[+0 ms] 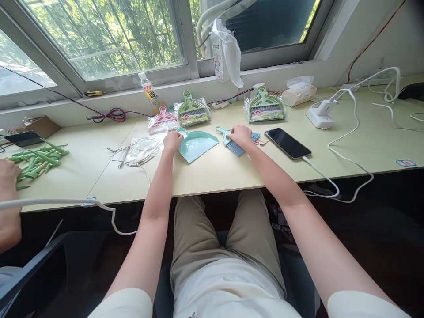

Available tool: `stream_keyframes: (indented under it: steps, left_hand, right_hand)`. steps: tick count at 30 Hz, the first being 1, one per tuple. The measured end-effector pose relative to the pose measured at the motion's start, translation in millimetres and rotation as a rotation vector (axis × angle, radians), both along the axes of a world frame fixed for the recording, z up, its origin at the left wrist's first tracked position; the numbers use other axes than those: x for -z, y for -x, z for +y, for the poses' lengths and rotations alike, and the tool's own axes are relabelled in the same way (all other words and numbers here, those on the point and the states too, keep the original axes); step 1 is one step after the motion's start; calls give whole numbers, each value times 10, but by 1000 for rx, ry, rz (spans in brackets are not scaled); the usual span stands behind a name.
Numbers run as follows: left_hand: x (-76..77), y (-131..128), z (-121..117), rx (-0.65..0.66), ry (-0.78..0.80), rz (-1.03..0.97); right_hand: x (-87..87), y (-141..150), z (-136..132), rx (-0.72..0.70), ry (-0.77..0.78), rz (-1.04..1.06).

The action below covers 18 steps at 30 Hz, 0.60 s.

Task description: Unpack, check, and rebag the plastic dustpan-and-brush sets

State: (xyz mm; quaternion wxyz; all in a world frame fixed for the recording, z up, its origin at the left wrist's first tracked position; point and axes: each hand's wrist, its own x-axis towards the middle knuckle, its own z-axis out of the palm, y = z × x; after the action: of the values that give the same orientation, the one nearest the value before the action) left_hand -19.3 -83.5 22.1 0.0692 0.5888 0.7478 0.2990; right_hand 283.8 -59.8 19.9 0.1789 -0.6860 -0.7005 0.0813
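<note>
A light blue dustpan (198,145) lies on the table in front of me, its open edge toward the right. My left hand (172,142) is closed at its left side, near the handle. Just to the right of the pan is a small blue hand brush (236,148) with grey-blue bristles. From above, my right hand (241,136) grips the brush, and its fingers cover the middle of it. A crumpled clear plastic wrapper (142,149) lies beside my left hand. Under the brush's right end, a small printed card (261,141) shows partly.
Behind stand wrapped brush sets, one pink (163,120), two green (194,110), and a bottle (149,92). At right are a phone (288,143) on a cable and a white charger (320,115). Another person's hand (9,176) is beside green pieces (41,160) at left.
</note>
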Motion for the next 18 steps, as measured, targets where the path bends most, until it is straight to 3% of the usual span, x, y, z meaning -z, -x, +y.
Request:
stream_keyframes:
  steps: [3, 9, 14, 18]
  left_hand:
    - [-63, -29, -57, 31, 126, 169]
    - [-107, -59, -123, 101, 174, 110]
    - [-81, 6, -94, -116, 49, 206]
    - [-82, 87, -74, -277, -34, 138]
  right_hand:
    - [16, -48, 17, 26, -24, -67]
    - [67, -116, 72, 20, -38, -73]
    - [6, -112, 14, 95, -163, -10]
    - [-84, -183, 15, 177, -282, 141]
